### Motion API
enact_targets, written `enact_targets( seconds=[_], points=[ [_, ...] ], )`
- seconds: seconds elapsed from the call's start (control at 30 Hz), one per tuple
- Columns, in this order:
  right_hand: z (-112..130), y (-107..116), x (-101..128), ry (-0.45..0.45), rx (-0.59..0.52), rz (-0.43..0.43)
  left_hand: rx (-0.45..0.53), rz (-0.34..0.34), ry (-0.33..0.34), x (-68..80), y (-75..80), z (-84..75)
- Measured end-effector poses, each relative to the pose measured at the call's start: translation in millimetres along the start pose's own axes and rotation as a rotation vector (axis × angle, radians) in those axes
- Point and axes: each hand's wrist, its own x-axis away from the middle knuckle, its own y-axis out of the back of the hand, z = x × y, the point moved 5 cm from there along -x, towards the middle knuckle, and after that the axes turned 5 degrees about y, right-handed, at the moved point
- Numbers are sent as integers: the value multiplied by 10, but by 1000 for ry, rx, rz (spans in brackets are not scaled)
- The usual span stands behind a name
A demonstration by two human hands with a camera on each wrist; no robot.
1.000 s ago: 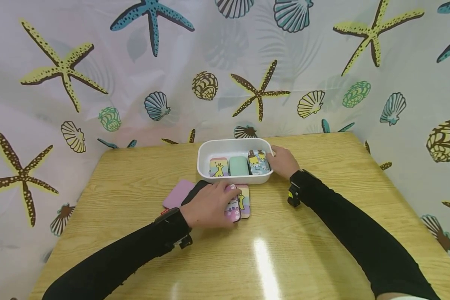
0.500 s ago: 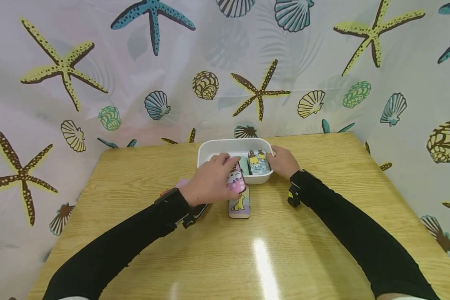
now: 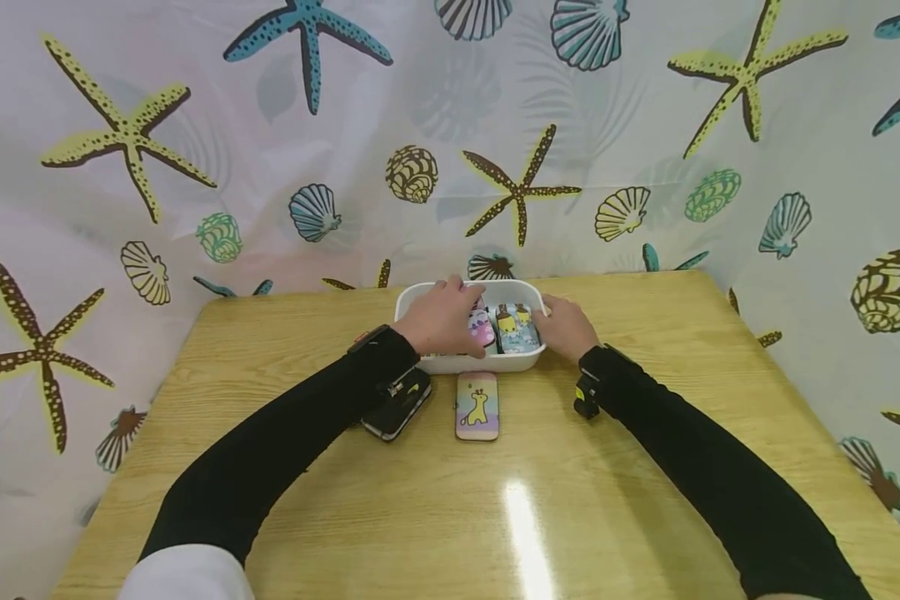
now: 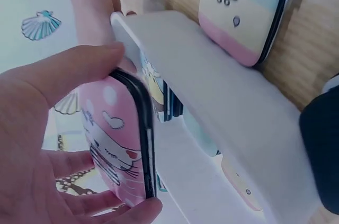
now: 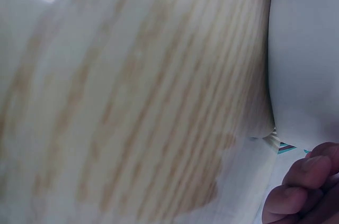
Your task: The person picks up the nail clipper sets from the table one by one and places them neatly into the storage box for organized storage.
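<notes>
My left hand holds a small pink case with a cartoon cat print between thumb and fingers. In the left wrist view this pink case shows a black edge and stands over the white plastic bin. My right hand grips the right end of the bin; its curled fingers show at the right wrist view's corner. Inside the bin lies a blue-and-yellow cartoon case at the right. A mint-green case and another printed case are partly hidden there.
On the wooden table, a giraffe-print case lies just in front of the bin. Left of it is a black case, partly under my left forearm. A patterned curtain rises behind the table.
My left hand has lifted the pink case off the table and carried it forward over the bin. The giraffe case and black case are now more exposed. My right hand has stayed put.
</notes>
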Motion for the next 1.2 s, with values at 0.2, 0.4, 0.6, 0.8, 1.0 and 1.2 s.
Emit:
enact_targets(
  seconds=[0.2,0.4,0.6,0.8,1.0,1.2],
  points=[
    [-42,-14,41,-14,-18,-13,8,65,15,-162,-86,-22],
    [-38,-19,16,2,-34,-23,-6,98,28,-236,-113,10],
    [-28,-22,13,12,-41,-16,-37,121,2,-285,-168,28],
    [-39,-25,9,12,-51,-22,-59,144,-12,-326,-244,17],
    [-23,-26,9,9,-46,-20,-90,198,-39,-370,-334,4],
    [-5,-8,-4,25,-39,-31,-88,219,-45,-435,-369,18]
  ],
)
